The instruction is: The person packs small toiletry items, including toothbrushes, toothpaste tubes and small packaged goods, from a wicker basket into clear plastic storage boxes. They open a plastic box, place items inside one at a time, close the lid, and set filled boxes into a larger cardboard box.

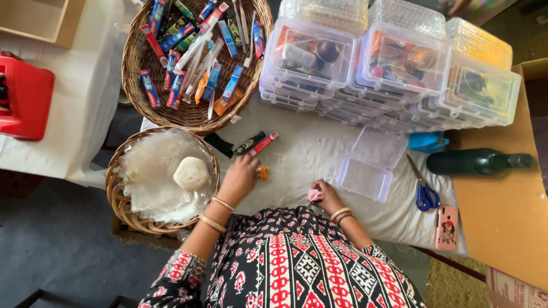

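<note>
My left hand (240,178) rests on the white cloth with its fingers on a small orange packet (263,173). Just beyond it lie a red tube (264,143) and a dark green tube (249,143). My right hand (326,195) is closed around a small pink item (315,195) near my body. An open clear plastic box (370,165) with its lid up sits empty just right of that hand.
A large wicker basket (191,111) of tubes and brushes sits at the back. A smaller basket (123,199) holds clear wrappers and a white stone. Stacked filled clear boxes (394,74), blue-handled scissors (425,194), a dark green bottle (476,162) and a pink phone (447,227) lie to the right.
</note>
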